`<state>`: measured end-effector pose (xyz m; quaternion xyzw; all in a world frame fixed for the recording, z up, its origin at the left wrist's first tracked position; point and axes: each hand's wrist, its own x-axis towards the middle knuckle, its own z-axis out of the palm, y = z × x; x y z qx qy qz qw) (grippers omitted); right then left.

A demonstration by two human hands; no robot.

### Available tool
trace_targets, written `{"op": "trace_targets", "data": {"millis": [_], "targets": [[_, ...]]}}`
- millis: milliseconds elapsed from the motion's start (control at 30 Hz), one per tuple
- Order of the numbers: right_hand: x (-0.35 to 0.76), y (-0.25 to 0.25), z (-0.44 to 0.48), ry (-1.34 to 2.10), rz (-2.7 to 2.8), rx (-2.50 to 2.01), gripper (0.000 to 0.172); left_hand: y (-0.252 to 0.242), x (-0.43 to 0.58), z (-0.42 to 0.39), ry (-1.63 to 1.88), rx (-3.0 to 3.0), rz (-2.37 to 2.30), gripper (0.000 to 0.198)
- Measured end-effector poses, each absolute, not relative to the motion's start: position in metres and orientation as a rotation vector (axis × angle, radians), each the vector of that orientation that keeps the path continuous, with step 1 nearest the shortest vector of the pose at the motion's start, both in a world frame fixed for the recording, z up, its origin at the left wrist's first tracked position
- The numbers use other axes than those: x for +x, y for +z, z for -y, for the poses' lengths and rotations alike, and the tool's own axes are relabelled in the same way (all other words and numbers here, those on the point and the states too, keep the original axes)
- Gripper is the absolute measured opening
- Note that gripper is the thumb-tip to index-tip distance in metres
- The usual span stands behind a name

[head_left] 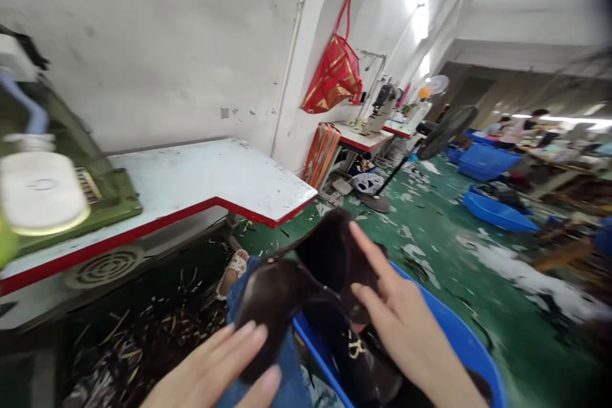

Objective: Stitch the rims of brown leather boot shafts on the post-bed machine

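Observation:
My left hand (224,363) lies at the bottom centre with fingers stretched flat, cupping the lower end of a dark brown leather piece (272,306) that rests over my blue-jeaned leg (287,370). My right hand (396,325) reaches in from the lower right, fingers spread and pressed on a second dark leather piece (335,255) above a blue plastic bin (459,338). More dark pieces with gold print (356,350) lie inside the bin under that hand.
A white worktable with a red edge (215,185) stands to the left, bearing a green machine (71,159). Scraps litter the green floor (430,229). A red bag (335,73) hangs on the wall. A standing fan (444,131), blue tubs (497,210) and seated people are farther right.

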<state>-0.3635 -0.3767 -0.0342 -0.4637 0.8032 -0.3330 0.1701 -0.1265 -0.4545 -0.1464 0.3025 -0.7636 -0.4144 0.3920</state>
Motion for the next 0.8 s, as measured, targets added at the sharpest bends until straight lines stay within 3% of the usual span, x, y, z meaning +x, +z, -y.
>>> {"op": "trace_targets", "data": {"millis": [100,133,233,367,500,600,800], "targets": [[-0.306,-0.045,0.403,-0.940,-1.709,-1.239,0.065,-0.115,-0.098,0.471,-0.613,0.474,2.103,0.044],[-0.294,-0.049,0.410,-0.903,-1.610,-1.247,0.057,-0.108,-0.090,0.479,-0.591,0.468,2.124,0.038],[-0.270,-0.055,0.430,-0.819,-1.529,-1.580,0.042,-0.102,-0.061,0.495,-0.894,0.741,2.026,0.008],[-0.254,-0.059,0.462,-0.862,-1.537,-2.250,0.047,-0.104,-0.026,0.487,-1.288,1.040,1.724,0.027],[-0.231,-0.071,0.495,-0.797,-1.189,-2.354,0.027,-0.091,-0.004,0.474,-1.462,1.131,1.490,0.037],[-0.212,-0.077,0.511,-0.714,-1.130,-2.160,0.032,-0.079,0.012,0.475,-1.373,1.194,1.449,0.038],[-0.187,-0.078,0.522,-0.811,-1.232,-2.041,0.042,-0.058,0.039,0.495,-1.021,1.499,1.796,0.053]]}}
